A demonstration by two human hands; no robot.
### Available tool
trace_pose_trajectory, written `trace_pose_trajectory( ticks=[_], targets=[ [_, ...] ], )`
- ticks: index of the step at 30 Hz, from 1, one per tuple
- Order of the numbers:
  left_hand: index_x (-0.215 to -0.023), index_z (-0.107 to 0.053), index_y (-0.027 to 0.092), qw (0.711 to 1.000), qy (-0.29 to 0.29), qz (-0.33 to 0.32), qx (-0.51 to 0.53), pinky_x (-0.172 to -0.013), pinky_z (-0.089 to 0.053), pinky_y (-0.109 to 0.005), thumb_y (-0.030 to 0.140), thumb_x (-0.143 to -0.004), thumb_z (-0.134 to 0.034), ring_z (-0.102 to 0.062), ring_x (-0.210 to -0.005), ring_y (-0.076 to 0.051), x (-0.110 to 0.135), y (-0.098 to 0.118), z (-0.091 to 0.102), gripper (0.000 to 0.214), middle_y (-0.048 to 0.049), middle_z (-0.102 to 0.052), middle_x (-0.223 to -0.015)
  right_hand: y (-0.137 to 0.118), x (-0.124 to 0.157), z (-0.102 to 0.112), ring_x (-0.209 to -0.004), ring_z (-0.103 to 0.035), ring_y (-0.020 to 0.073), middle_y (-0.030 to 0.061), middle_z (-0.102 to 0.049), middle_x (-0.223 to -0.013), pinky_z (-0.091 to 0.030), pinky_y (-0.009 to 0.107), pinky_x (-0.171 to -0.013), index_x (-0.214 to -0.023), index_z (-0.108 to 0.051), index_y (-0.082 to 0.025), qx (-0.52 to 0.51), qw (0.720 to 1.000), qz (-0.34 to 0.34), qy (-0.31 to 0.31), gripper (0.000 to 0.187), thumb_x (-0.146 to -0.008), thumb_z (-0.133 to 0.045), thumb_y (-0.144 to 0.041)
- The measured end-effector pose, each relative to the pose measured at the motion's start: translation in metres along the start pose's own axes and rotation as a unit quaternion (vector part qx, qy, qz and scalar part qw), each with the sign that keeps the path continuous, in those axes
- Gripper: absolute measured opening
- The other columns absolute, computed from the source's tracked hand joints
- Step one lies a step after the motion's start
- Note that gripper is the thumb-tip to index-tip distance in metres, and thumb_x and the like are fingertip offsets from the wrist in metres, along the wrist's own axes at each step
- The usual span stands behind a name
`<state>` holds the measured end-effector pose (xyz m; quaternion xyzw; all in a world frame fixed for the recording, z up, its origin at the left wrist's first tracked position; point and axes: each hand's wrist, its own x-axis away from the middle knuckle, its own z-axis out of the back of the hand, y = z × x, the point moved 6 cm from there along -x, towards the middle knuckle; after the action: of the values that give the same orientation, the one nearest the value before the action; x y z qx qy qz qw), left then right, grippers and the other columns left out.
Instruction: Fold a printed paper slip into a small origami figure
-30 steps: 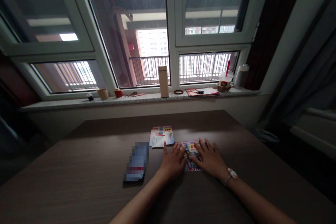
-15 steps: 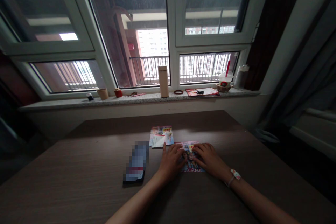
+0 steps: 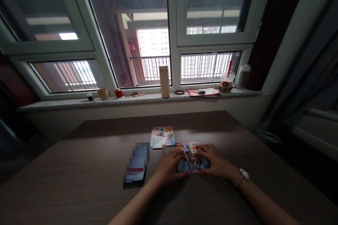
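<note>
A colourful printed leaflet [image 3: 192,160] lies on the table in front of me, with a yellow patch near its top. My left hand [image 3: 170,164] rests over its left side, fingers spread and thumb at the lower edge. Over the right side lies my right hand [image 3: 217,161], fingers stretched out, with a bracelet on the wrist. Both hands touch the leaflet without gripping it. Just beyond my left hand is a second printed leaflet [image 3: 169,133], partly covered by a small folded white paper [image 3: 158,142]. A phone [image 3: 138,161], its screen blurred, is left of my left hand.
Brown table [image 3: 79,168] under a windowsill [image 3: 142,100]. Along the sill stand a paper cup [image 3: 103,94], a tan bottle [image 3: 164,82], a bead bracelet [image 3: 179,92], scissors [image 3: 201,92] on red papers, a drink cup with straw [image 3: 226,79] and a grey bottle [image 3: 243,77].
My hands have moved apart toward the leaflet's sides, and both thumbs have slid down to its lower edge. More of the leaflet's print shows between them.
</note>
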<state>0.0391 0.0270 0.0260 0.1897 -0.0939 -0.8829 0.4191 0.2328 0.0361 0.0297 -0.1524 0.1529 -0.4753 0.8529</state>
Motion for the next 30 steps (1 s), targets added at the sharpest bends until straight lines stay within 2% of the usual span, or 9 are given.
trace_pose_trajectory(
  ticks=[8, 12, 14, 18, 21, 23, 26, 30],
  targets=[
    [-0.115, -0.062, 0.03, 1.0, 0.008, 0.005, 0.019, -0.118, -0.004, -0.052, 0.05, -0.082, -0.061, -0.045, -0.131, -0.024, -0.001, -0.001, 0.0, 0.039, -0.0021, -0.055, -0.137, -0.008, 0.001, 0.002, -0.125, -0.045, 0.0271, 0.0071, -0.056, -0.128, -0.002, 0.059, -0.113, -0.114, -0.063, -0.032, 0.017, 0.999, 0.025, 0.028, 0.043, -0.074, -0.066, -0.048],
    [-0.116, -0.063, 0.033, 1.0, 0.015, 0.012, 0.015, -0.118, -0.007, -0.051, 0.043, -0.087, -0.057, -0.046, -0.13, -0.021, -0.002, -0.003, 0.001, 0.03, 0.0002, -0.058, -0.134, -0.008, 0.003, 0.007, -0.124, -0.047, 0.0284, 0.0073, -0.056, -0.127, -0.003, 0.062, -0.112, -0.112, -0.064, -0.032, -0.002, 0.999, 0.027, 0.025, 0.046, -0.072, -0.068, -0.054],
    [-0.115, -0.064, 0.033, 1.0, 0.015, 0.014, 0.01, -0.118, -0.009, -0.051, 0.041, -0.089, -0.055, -0.047, -0.129, -0.022, -0.003, -0.002, 0.001, 0.029, -0.0003, -0.059, -0.133, -0.008, 0.004, 0.008, -0.122, -0.049, 0.0279, 0.0066, -0.057, -0.124, -0.003, 0.062, -0.112, -0.111, -0.064, -0.031, -0.009, 0.999, 0.03, 0.024, 0.045, -0.071, -0.069, -0.05],
    [-0.109, -0.067, 0.032, 0.999, 0.019, 0.022, 0.02, -0.118, -0.007, -0.052, 0.041, -0.092, -0.05, -0.051, -0.125, -0.022, -0.005, 0.0, 0.004, 0.026, -0.0008, -0.062, -0.129, -0.002, 0.004, 0.007, -0.117, -0.054, 0.0235, 0.0048, -0.062, -0.117, -0.006, 0.059, -0.114, -0.105, -0.066, -0.029, -0.019, 0.999, 0.028, 0.041, 0.027, -0.08, -0.061, -0.034],
    [-0.107, -0.067, 0.032, 0.999, 0.027, 0.029, 0.037, -0.117, -0.002, -0.054, 0.041, -0.095, -0.043, -0.054, -0.121, -0.02, -0.005, 0.0, 0.007, 0.028, 0.0001, -0.066, -0.122, 0.003, 0.002, 0.006, -0.108, -0.06, 0.0201, 0.0037, -0.067, -0.11, -0.01, 0.057, -0.114, -0.099, -0.067, -0.027, -0.038, 0.997, 0.015, 0.072, 0.019, -0.085, -0.056, -0.032],
    [-0.112, -0.064, 0.032, 0.998, 0.033, 0.033, 0.043, -0.116, 0.001, -0.057, 0.042, -0.095, -0.044, -0.055, -0.12, -0.021, -0.005, -0.002, 0.008, 0.028, -0.0006, -0.067, -0.121, 0.007, 0.001, 0.007, -0.098, -0.064, 0.0184, 0.0028, -0.07, -0.103, -0.012, 0.057, -0.113, -0.098, -0.067, -0.026, -0.048, 0.994, 0.0, 0.098, 0.019, -0.086, -0.055, -0.034],
    [-0.124, -0.055, 0.03, 0.997, 0.052, 0.048, 0.04, -0.114, 0.004, -0.06, 0.041, -0.089, -0.055, -0.055, -0.119, -0.023, -0.006, -0.006, 0.005, 0.037, -0.0037, -0.065, -0.124, 0.009, 0.0, 0.008, -0.088, -0.066, 0.0173, 0.0019, -0.073, -0.095, -0.014, 0.057, -0.113, -0.099, -0.067, -0.026, -0.052, 0.992, -0.012, 0.118, 0.022, -0.088, -0.051, -0.036],
    [-0.138, -0.037, 0.029, 0.993, 0.075, 0.082, 0.042, -0.116, -0.003, -0.058, 0.027, -0.086, -0.058, -0.058, -0.116, -0.02, -0.01, -0.015, -0.002, 0.056, -0.0035, -0.062, -0.127, 0.01, -0.001, 0.007, -0.094, -0.066, 0.0198, 0.0043, -0.071, -0.105, -0.018, 0.058, -0.112, -0.109, -0.063, -0.025, -0.059, 0.988, -0.021, 0.141, 0.028, -0.09, -0.048, -0.038]
  ],
)
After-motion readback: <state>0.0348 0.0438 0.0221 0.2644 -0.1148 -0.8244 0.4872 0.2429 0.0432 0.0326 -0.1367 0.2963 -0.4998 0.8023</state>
